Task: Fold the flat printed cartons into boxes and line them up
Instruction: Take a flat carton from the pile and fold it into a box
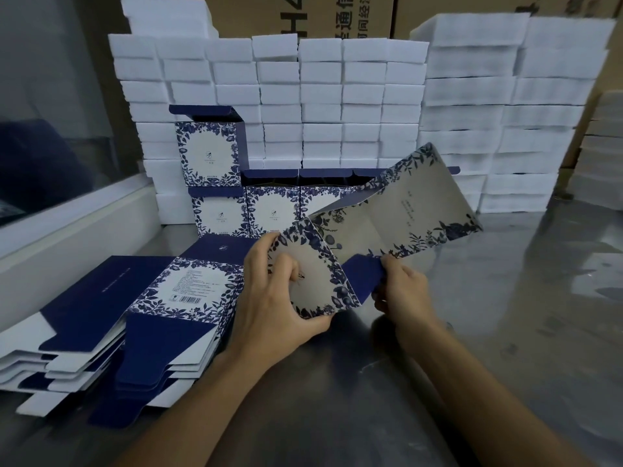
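Here, taking the row of finished boxes [269, 210] at the back as the landmark: in front of it and to the left, a stack of flat cartons [111, 328] is lying on the table [505, 315], waiting. Just in front of the row, the left hand [276, 298] is pinching the near panel of one carton [371, 227], which is hanging half-opened above the table. To the right, the right hand [401, 288] is gripping its dark blue flap [362, 274]. The forming step seems under way; next, squaring the panels and tucking that flap looks necessary before lining it up.
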